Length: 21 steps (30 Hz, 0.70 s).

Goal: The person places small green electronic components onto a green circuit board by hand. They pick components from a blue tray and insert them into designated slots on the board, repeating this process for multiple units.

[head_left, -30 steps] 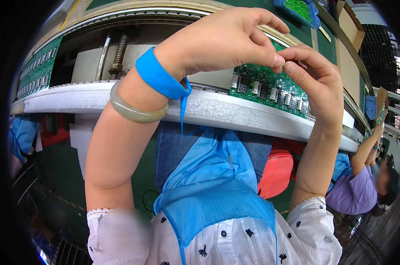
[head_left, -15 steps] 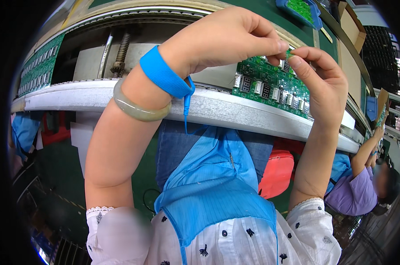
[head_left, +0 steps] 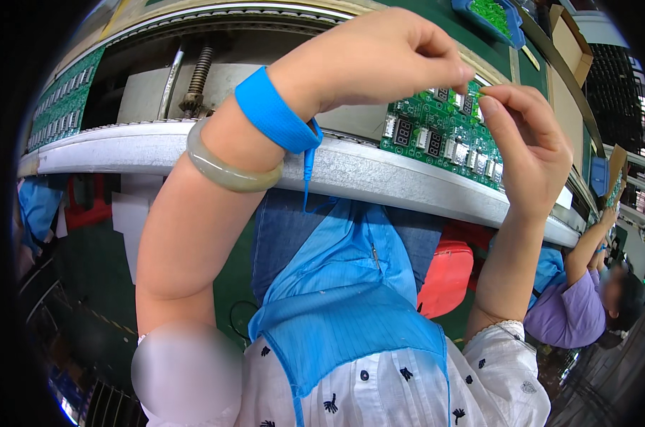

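Observation:
Over a green circuit board [head_left: 443, 130] with black digit displays and white connectors, both my hands are raised close together. My left hand [head_left: 386, 60] reaches across from the left, its thumb and fingertips pressed together; whatever they hold is too small or hidden to make out. On that wrist are a blue strap [head_left: 269, 107] with a cord and a pale bangle [head_left: 226, 171]. Just to the right, my right hand [head_left: 532, 142] pinches a small green part [head_left: 482, 93] between thumb and forefinger. The fingertips of both hands are slightly apart.
The board rests by a metal rail [head_left: 351, 164] running along the near side of the line. A blue bin [head_left: 516, 32] of small green parts stands far right. More boards [head_left: 62, 99] lie at far left. A co-worker in purple [head_left: 568, 317] sits at right, near a red stool [head_left: 447, 277].
My right hand has shifted slightly right and down, and the left hand slightly right. The gap between their fingertips has grown a little.

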### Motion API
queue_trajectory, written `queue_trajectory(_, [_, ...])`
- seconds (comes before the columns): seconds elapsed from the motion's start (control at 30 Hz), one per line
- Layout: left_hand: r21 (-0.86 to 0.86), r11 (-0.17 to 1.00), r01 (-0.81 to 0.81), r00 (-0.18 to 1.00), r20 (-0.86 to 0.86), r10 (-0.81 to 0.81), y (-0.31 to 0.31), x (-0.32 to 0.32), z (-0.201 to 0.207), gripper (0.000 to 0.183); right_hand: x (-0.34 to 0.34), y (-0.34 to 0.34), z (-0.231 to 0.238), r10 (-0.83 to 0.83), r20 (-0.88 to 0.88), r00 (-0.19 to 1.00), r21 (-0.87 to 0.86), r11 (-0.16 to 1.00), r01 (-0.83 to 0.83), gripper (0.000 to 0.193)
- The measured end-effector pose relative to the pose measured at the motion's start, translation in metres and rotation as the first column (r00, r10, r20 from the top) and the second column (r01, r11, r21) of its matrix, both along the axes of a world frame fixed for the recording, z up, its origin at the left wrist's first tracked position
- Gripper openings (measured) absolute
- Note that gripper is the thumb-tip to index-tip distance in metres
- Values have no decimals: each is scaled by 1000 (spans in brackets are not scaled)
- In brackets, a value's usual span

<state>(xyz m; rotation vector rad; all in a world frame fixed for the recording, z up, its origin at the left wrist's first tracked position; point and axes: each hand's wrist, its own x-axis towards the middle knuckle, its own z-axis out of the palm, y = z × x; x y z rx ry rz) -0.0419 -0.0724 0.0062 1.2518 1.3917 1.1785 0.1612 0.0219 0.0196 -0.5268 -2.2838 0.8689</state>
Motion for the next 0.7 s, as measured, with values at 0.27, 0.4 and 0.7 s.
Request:
queue_trajectory(0.27, [-87,967,-241,959,132,251,-2,1,9,32,7,-21,-10,93,297,950,338,921,-195,11])
queue_trajectory(0.4, [-32,967,-251,963,92,253,-3,-1,5,33,6,-27,-11,66,349,935,365,909,-200,11])
queue_trajectory(0.7, [2,970,-242,967,85,241,-3,-1,6,34,3,-32,-12,47,404,914,429,873,-234,12])
